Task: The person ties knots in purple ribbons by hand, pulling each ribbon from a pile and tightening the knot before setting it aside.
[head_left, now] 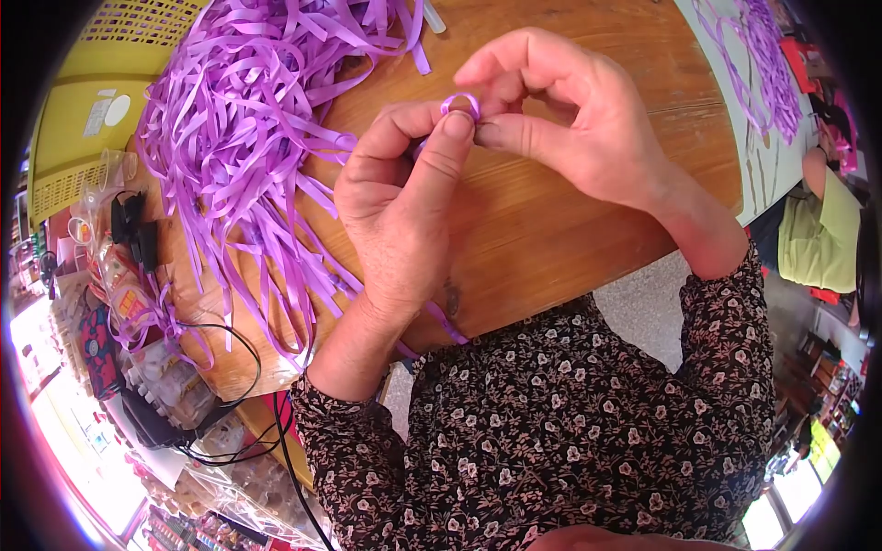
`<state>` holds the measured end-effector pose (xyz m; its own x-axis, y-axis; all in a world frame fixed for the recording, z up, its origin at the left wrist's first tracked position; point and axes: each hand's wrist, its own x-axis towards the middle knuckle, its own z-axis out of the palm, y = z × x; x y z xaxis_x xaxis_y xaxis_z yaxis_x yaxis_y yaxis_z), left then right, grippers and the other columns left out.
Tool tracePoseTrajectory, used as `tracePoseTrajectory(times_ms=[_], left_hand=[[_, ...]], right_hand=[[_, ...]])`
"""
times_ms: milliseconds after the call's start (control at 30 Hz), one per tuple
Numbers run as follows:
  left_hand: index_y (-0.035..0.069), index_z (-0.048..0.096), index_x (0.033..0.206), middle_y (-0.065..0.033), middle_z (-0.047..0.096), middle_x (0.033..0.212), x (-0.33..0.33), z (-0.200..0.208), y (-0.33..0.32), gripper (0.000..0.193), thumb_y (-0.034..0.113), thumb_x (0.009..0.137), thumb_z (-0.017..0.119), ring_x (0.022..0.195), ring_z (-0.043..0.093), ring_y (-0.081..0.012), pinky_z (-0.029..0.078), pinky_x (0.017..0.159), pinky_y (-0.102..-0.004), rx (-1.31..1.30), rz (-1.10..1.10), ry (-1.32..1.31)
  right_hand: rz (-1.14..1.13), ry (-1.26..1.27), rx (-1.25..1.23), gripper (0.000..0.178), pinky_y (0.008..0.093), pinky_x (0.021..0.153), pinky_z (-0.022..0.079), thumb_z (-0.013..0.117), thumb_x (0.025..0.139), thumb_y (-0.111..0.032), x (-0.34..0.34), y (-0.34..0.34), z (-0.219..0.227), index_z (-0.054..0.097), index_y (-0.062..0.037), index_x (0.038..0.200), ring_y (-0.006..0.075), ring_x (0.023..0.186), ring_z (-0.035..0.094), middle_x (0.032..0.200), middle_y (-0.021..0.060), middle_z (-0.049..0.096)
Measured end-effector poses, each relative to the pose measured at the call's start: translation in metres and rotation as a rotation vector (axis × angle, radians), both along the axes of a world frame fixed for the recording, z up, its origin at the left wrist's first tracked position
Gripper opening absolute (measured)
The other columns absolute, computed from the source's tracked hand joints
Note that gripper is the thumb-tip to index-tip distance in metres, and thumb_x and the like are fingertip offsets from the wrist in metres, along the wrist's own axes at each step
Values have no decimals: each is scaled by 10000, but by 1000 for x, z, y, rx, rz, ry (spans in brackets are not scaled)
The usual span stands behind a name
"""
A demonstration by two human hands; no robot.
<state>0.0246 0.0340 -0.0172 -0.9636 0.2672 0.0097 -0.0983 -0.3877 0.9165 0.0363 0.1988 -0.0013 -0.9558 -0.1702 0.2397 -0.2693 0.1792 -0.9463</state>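
Observation:
A narrow purple ribbon [460, 97] stands up in a small loop between my two hands, above the wooden table. My left hand [404, 174] pinches it between thumb and curled fingers. On the other side, the thumb and fingertips of my right hand [583, 115] meet at the loop's edge, with the index finger raised and bent. Whether the right fingertips grip the ribbon firmly is hard to see. Left of my hands lies a big tangled heap of purple ribbons [248, 119], some strands trailing toward the table's near edge.
The wooden table [570, 266] spans the middle. A yellow perforated basket [78, 129] stands at the far left, near plastic bags, a black pouch and black cables [243, 450]. At right, more purple ribbons [772, 73] lie on a white table beside another person's arm [816, 174].

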Motion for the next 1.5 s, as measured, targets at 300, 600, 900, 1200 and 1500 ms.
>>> tracePoseTrajectory(times_ms=[300,600,900,1200,1500], left_hand=[[-9,631,894,15,594,857,0,0,-5,53,-18,849,604,768,511,-33,398,674,-158,-7,-83,-12],[-7,648,877,44,581,745,-12,6,-17,58,38,844,633,670,484,-10,382,590,-154,-328,-216,-121],[-12,646,883,39,596,758,-14,6,-16,84,53,830,648,668,501,-9,395,597,-136,-295,-280,-201],[-8,619,877,33,589,766,-6,4,-8,88,27,810,664,672,509,-13,418,597,-145,-240,-111,-120],[9,607,875,9,541,861,-8,-4,-10,64,-19,823,634,731,479,-34,391,639,-162,-82,-177,62]], right_hand=[[27,377,346,255,282,653,456,652,730,13,-3,1,-4,634,9,984,183,736,560,802,76,591],[28,1009,668,376,301,599,458,641,585,-80,-12,11,-10,664,15,948,185,671,547,736,49,556],[98,779,572,186,308,644,463,638,739,-43,-12,21,15,629,11,916,191,715,570,784,79,589],[73,461,305,181,275,603,466,717,716,-28,-10,13,-7,645,-3,880,182,692,578,761,65,591],[139,-434,-438,78,196,640,419,606,818,-68,-5,9,-2,604,-3,862,56,703,513,777,1,585]])
